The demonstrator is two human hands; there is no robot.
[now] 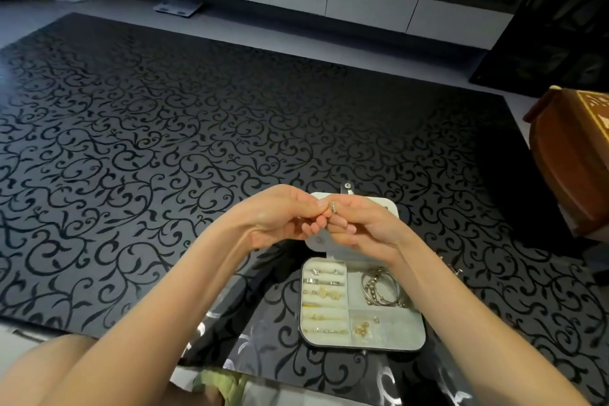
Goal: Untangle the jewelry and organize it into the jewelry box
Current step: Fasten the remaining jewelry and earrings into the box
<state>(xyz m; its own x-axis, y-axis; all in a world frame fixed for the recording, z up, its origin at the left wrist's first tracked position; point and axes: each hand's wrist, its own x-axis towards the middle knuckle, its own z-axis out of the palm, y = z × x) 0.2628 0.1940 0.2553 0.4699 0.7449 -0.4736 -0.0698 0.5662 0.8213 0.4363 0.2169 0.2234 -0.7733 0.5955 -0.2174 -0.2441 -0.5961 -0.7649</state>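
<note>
With the left hand (280, 217) and right hand (359, 224) both pinching a small silvery piece (333, 207) above the open jewelry box (403, 328), a slipped grip could probably drop it onto the dark patterned counter (164, 142), where it would be hard to spot.

The pale jewelry box (408, 336) lies open and flat on the patterned rug (164, 175), its lid (314, 242) folded back away from the person. Rings and gold pieces sit in the ring rolls (324, 293) on the left, a heap of silver bangles (382, 287) fills the upper right compartment, and small gold earrings (362, 328) lie below. A small silvery piece (333, 207) is pinched between the fingertips of the left hand (280, 217) and right hand (362, 224), above the lid.
</note>
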